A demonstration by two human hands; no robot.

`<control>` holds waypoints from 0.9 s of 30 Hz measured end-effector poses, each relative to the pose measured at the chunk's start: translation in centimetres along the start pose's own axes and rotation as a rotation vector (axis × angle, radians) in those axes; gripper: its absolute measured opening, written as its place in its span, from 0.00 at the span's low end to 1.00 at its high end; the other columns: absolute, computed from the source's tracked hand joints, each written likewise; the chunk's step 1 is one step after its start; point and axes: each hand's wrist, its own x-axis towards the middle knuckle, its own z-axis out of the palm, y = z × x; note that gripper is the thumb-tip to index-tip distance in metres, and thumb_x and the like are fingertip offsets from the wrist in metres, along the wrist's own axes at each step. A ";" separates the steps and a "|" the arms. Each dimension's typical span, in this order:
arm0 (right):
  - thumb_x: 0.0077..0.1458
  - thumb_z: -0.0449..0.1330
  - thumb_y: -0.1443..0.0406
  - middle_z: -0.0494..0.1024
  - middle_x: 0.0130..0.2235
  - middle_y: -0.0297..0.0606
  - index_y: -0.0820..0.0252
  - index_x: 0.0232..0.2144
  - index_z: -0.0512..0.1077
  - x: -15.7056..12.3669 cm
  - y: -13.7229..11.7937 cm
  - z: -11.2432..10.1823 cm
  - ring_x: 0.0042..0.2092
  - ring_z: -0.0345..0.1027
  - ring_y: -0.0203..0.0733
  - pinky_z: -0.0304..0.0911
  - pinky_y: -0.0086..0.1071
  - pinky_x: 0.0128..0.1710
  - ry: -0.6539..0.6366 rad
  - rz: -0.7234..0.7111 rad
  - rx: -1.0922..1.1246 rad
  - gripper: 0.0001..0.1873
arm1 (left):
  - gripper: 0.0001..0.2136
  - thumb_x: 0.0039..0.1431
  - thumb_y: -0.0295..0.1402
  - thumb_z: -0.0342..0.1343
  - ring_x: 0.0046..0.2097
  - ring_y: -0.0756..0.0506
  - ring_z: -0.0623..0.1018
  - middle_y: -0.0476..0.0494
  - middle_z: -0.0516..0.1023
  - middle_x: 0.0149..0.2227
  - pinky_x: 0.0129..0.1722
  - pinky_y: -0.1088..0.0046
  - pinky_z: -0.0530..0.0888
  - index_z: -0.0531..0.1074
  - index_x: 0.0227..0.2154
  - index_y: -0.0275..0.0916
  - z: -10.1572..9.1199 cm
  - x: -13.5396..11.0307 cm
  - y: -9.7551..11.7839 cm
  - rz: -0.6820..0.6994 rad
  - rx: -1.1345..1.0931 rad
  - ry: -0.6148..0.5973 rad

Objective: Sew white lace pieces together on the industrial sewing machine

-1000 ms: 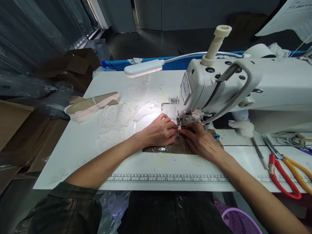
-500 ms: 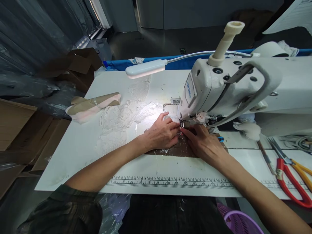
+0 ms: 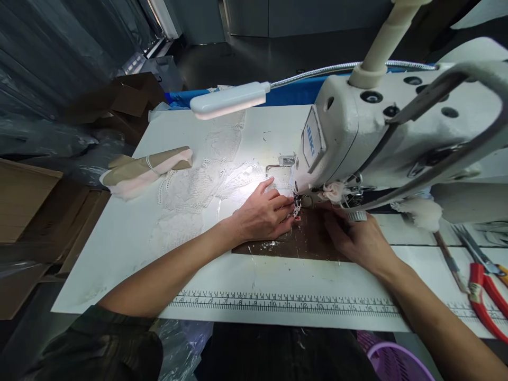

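My left hand lies on the white sewing table, fingers drawn together and pinching a small piece of white lace right at the presser foot of the white sewing machine. My right hand rests on a brown taped patch just right of the needle. Its fingers reach under the machine head and are partly hidden. A sheet of white lace fabric spreads across the table to the left of my left hand, lit by the gooseneck lamp.
A rolled beige and pink fabric bundle lies at the table's left. Red-handled scissors and other tools lie at the right edge. A printed ruler runs along the front edge. Cardboard boxes stand left; a purple basket sits below.
The view has shifted closer to the machine. My right hand has slid to the right, away from the needle, while my left hand stays at the presser foot.
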 end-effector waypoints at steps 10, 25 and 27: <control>0.61 0.50 0.64 0.73 0.45 0.48 0.52 0.53 0.71 0.0 -1.3 1.6 0.36 0.69 0.47 0.64 0.38 0.32 -0.078 -0.130 -0.300 0.20 | 0.09 0.62 0.31 0.49 0.37 0.47 0.74 0.44 0.78 0.39 0.57 0.47 0.64 0.75 0.35 0.38 -0.4 0.3 -0.3 -0.003 -0.015 -0.043; 0.60 0.50 0.67 0.72 0.47 0.53 0.58 0.52 0.72 -0.3 -1.3 1.3 0.40 0.70 0.50 0.67 0.40 0.34 -0.112 -0.114 -0.201 0.20 | 0.10 0.62 0.32 0.49 0.40 0.45 0.75 0.42 0.77 0.46 0.57 0.46 0.64 0.73 0.43 0.38 -0.1 -0.1 -0.9 0.039 -0.030 -0.055; 0.60 0.50 0.67 0.73 0.48 0.50 0.57 0.51 0.72 -0.2 -1.2 0.9 0.40 0.71 0.48 0.67 0.39 0.36 -0.100 -0.096 -0.139 0.19 | 0.10 0.62 0.32 0.49 0.40 0.45 0.75 0.42 0.77 0.45 0.57 0.46 0.64 0.74 0.42 0.38 -0.1 -0.1 -1.0 0.047 -0.024 -0.056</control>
